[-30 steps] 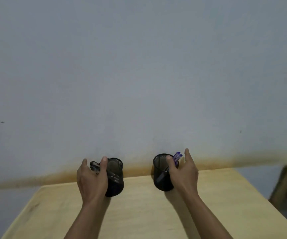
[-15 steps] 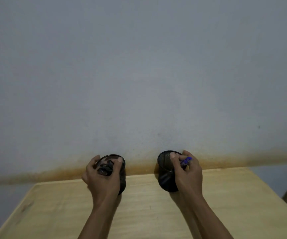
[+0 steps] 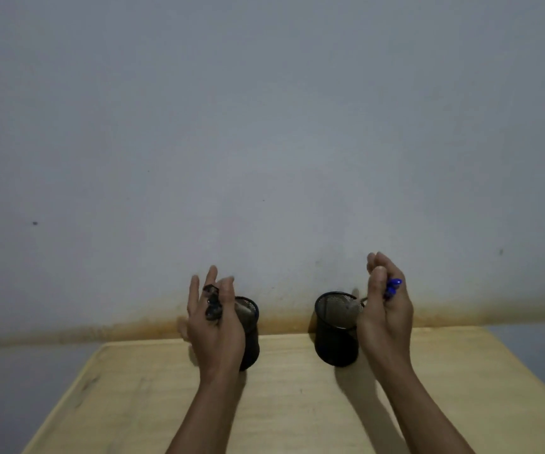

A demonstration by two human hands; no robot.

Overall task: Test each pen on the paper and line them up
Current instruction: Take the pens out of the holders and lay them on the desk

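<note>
Two black mesh pen cups stand at the far edge of the wooden table. My left hand is raised in front of the left cup, holding a bunch of black-capped pens between its fingers. My right hand is lifted just right of the right cup, closed around blue-capped pens whose tips still reach toward the cup's rim. No paper is visible.
A grey wall with a rusty stain line along its base rises directly behind the table. The table's left and right edges fall away to the floor.
Both hands have risen from the cups, drawing the pens up and out. The right hand has moved right, away from its cup; the cups stay in place.
</note>
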